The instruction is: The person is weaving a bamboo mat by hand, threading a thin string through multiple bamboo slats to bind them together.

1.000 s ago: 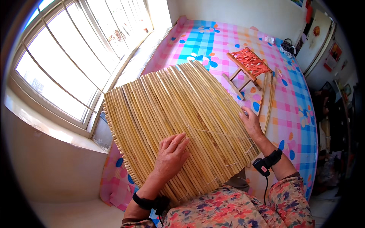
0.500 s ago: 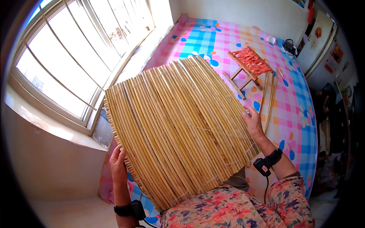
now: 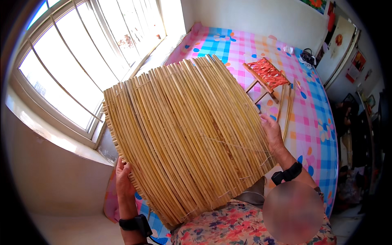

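Note:
A large mat of yellow reed stalks (image 3: 179,134), laid side by side and tied with thin thread, is held up in front of me at a tilt. Its lower edge comes down to my lap. My left hand (image 3: 124,177) grips the left edge, thumb on the upper face and the other fingers partly hidden. At the right edge, my right hand (image 3: 271,132) holds the mat with its thumb along the border; its fingertips are hidden underneath. Loose thread ends show near the lower right corner.
Beyond the mat, a folding stool (image 3: 267,75) with a red woven seat stands on the checked bedspread (image 3: 316,118). Several thin stalks (image 3: 289,108) lean beside it. A barred window (image 3: 65,65) is at the left. A dark bag (image 3: 307,57) lies at the far right corner.
The mat has shifted slightly left, its far edge tilting a little. Both hands keep hold of its sides; more of the left thumb shows over the edge.

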Motion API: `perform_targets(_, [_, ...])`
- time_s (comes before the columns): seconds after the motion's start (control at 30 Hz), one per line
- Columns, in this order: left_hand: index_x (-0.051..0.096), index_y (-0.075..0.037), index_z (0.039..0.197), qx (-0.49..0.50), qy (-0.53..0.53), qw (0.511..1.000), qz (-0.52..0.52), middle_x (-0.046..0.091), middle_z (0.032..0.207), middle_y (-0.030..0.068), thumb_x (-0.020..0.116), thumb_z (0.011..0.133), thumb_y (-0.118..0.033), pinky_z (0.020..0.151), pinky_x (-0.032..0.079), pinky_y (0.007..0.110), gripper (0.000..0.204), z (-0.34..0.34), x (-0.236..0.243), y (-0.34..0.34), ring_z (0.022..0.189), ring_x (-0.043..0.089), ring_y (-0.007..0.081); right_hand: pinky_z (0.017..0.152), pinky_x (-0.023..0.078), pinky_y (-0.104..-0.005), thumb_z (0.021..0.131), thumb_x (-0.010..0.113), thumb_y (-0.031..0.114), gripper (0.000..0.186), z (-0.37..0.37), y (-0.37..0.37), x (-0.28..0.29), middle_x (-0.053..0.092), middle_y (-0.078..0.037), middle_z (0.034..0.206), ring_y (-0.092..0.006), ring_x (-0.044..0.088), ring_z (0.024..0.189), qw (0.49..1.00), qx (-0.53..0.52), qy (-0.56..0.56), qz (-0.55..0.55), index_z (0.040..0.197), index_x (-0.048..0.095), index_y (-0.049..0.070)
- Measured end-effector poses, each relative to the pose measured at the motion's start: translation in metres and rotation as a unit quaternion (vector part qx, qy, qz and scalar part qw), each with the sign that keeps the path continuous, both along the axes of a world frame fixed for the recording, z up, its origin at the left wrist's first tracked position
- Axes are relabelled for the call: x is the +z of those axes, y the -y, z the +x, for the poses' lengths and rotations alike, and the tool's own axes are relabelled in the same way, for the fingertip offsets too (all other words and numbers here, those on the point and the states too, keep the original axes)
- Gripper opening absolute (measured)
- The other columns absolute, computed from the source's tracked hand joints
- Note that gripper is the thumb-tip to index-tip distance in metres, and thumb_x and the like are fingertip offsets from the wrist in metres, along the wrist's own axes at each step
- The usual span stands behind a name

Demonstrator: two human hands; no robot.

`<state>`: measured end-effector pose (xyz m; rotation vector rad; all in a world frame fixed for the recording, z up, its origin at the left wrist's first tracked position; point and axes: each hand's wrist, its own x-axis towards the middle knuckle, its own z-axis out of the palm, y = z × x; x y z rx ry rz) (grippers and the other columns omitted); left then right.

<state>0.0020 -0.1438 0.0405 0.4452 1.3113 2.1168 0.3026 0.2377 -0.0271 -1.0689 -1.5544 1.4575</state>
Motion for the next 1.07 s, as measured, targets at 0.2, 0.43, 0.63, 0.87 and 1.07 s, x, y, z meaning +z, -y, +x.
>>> perform_targets(0.2, [0.047, 0.005, 0.124, -0.061, 0.061, 0.996, 0.006, 0.061, 0.112, 0.0165, 0.065, 0.086, -0.013, 0.084, 0.056, 0.038, 0.045, 0.000, 0.001, 0.020, 0.096, 0.065, 0.0252, 0.078, 0.047, -0.0223, 0.094, 0.053, 0.015, 0.035, -0.020, -0.003, 0.043, 0.062, -0.006, 0.101, -0.0091, 0.059, 0.085, 0.996, 0.044, -0.063, -0.038, 0.123, 0.054, -0.003])
perform_targets(0.43, [0.050, 0.006, 0.121, 0.003, 0.004, 1.000, 0.011, 0.063, 0.109, 0.0165, 0.065, 0.084, -0.009, 0.082, 0.056, 0.036, 0.042, 0.015, 0.012, 0.015, 0.094, 0.066, 0.0245, 0.078, 0.048, -0.0238, 0.094, 0.054, 0.021, 0.038, -0.037, -0.023, 0.057, 0.063, -0.007, 0.101, -0.0097, 0.060, 0.088, 0.995, 0.072, -0.064, 0.009, 0.123, 0.054, -0.003])
perform_targets(0.63, [0.055, 0.006, 0.115, 0.049, -0.058, 0.997, 0.017, 0.065, 0.104, 0.0148, 0.064, 0.081, -0.005, 0.080, 0.055, 0.033, 0.037, 0.047, 0.048, 0.011, 0.090, 0.066, 0.0228, 0.087, 0.048, -0.0309, 0.094, 0.056, 0.028, 0.040, -0.042, -0.035, 0.053, 0.064, -0.015, 0.107, -0.0215, 0.062, 0.098, 0.943, 0.043, 0.058, 0.325, 0.119, 0.057, -0.004])
perform_targets(0.87, [0.062, 0.008, 0.102, 0.086, -0.214, 0.966, -0.115, 0.068, 0.094, 0.0096, 0.064, 0.078, 0.002, 0.075, 0.050, 0.027, 0.024, 0.094, 0.109, -0.020, 0.084, 0.064, 0.0145, 0.088, 0.047, -0.0272, 0.098, 0.052, 0.021, 0.030, -0.064, 0.023, 0.110, 0.065, -0.009, 0.103, -0.0137, 0.060, 0.098, 0.951, 0.232, 0.003, 0.205, 0.114, 0.060, -0.004])
perform_targets(1.07, [0.064, 0.005, 0.099, -0.005, -0.444, 0.879, -0.172, 0.068, 0.087, 0.0078, 0.069, 0.076, 0.002, 0.071, 0.051, 0.028, 0.024, 0.140, 0.128, -0.050, 0.081, 0.064, 0.0141, 0.087, 0.046, -0.0308, 0.098, 0.050, 0.029, 0.039, -0.059, 0.030, 0.116, 0.066, -0.013, 0.100, -0.0201, 0.061, 0.096, 0.968, 0.219, -0.039, 0.113, 0.115, 0.059, -0.006])
